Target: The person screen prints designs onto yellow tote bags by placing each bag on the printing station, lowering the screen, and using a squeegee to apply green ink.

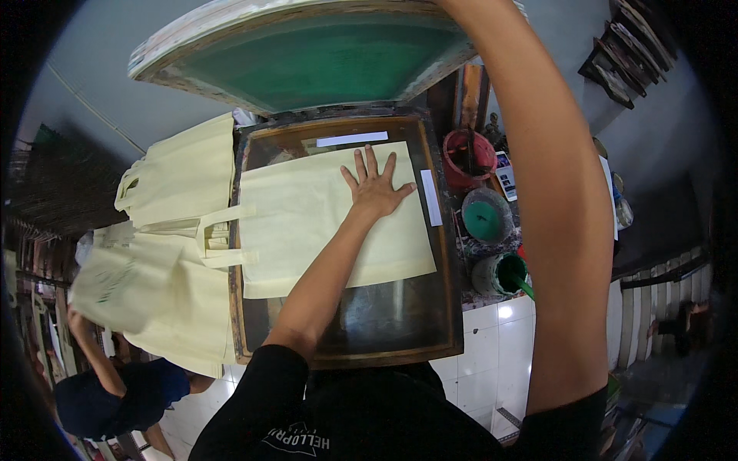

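Observation:
My left hand (374, 188) lies flat with fingers spread on a cream tote bag (300, 230), near its right end. The bag rests on a dark, glossy board (400, 323) with a wooden border, its handles (223, 259) reaching past the left edge. White strips (352, 139) sit on the board along the bag's far and right sides. A printing screen (323, 65) with green mesh is raised and tilted above the board's far end. Toward its right corner stretches my right forearm (565, 192); the hand itself is cut off by the top edge.
More cream bags (188, 165) lie to the left, where a co-worker (127, 399) handles a blurred, printed bag (127, 280). At right stand a red bucket (466, 178), a bowl of green ink (483, 221), a green-stained pot (492, 276) and a phone (505, 178).

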Tool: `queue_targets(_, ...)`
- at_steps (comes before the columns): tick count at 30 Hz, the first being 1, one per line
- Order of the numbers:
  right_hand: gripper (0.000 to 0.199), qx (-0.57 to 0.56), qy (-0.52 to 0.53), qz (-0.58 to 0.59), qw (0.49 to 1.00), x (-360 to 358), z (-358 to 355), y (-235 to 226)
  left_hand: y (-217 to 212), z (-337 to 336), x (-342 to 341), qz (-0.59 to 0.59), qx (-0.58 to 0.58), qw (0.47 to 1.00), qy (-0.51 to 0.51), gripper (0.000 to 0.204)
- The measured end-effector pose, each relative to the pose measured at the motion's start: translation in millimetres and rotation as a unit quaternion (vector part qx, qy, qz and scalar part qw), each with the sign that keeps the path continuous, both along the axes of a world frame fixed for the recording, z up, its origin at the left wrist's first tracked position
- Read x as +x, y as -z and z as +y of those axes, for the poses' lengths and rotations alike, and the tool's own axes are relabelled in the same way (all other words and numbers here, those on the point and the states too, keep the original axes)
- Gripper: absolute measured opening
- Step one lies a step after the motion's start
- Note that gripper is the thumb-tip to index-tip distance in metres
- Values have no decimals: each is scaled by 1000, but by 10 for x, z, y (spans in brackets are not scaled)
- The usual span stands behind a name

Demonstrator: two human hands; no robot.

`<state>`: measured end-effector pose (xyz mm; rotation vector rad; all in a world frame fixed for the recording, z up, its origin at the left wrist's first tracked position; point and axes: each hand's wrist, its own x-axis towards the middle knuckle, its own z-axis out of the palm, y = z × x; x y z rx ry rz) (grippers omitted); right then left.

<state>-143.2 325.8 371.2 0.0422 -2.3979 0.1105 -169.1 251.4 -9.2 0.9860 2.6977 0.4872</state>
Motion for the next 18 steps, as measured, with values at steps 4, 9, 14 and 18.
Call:
queue_targets(4,37,-7,-1,-23,1000,47,15,-11,-120,179,-59,-28,-43,998,19,102)
queue_targets(9,36,53,31,56,997,-200,164,70,-248,276,-64,-53,-66,996,20,104)
queue_targets(14,33,21,10,-12,1000,-46,56,-11,-274,297,-54,-59,-71,996,-1,103)
queue_targets(18,33,-13,0,-48,999,-21,40,-50,-308,343,-45,-66,-81,995,-6,104)
